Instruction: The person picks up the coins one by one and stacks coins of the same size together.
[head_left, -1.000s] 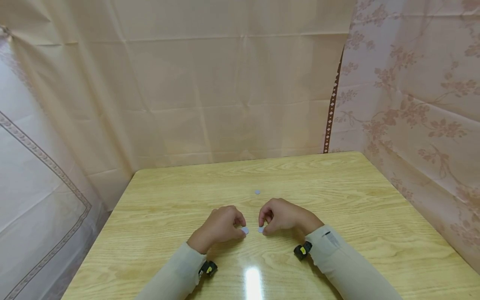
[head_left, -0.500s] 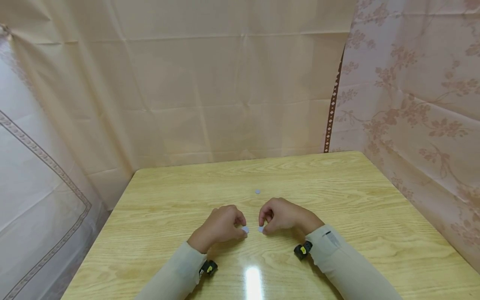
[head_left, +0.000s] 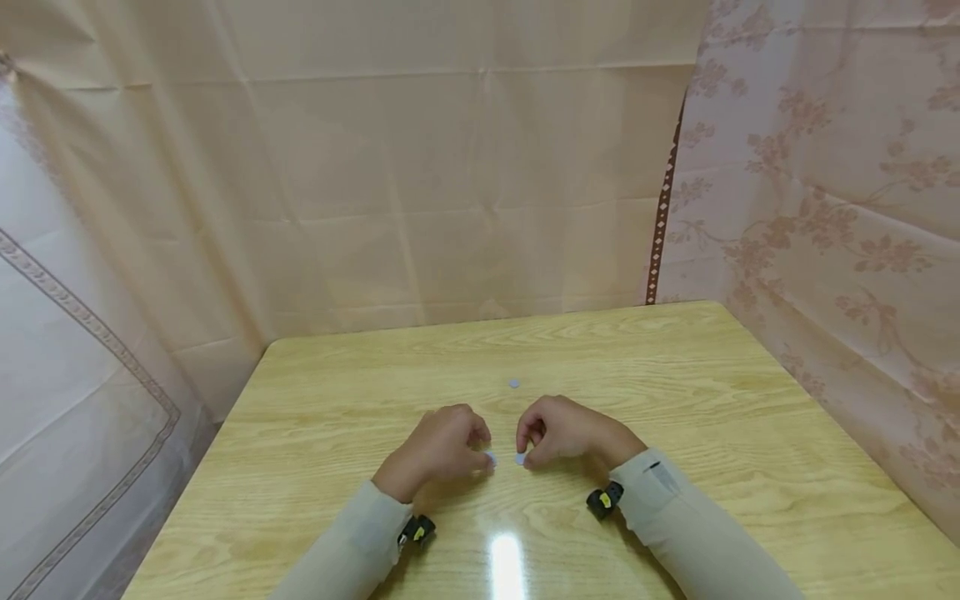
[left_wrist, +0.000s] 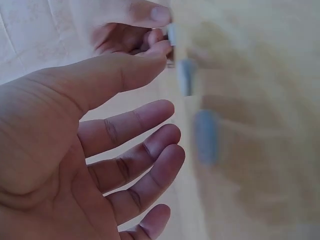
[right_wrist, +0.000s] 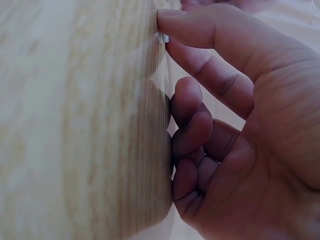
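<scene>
A small pale round disc [head_left: 491, 458] lies on the wooden table beside my left hand [head_left: 438, 446]. The left wrist view shows that hand's thumb and relaxed fingers [left_wrist: 150, 117] apart, with nothing between them. My right hand [head_left: 566, 429] pinches a second pale disc [head_left: 521, 459] at the tabletop between thumb and forefinger; its other fingers are curled in. Only a sliver of this disc [right_wrist: 165, 37] shows in the right wrist view. A third disc [head_left: 513, 384] lies farther back. Two blurred blue-grey shapes [left_wrist: 206, 137] appear past my left fingertips.
The light wood table [head_left: 337, 375] reaches back to a beige curtain [head_left: 450, 167]. A flowered cloth [head_left: 847, 208] hangs at the right and a pale cloth [head_left: 67, 375] at the left. A bright reflection lies near the front.
My left hand has let go of its disc and lifted slightly, its fingers now off it. The right hand and the far disc have stayed in place.
</scene>
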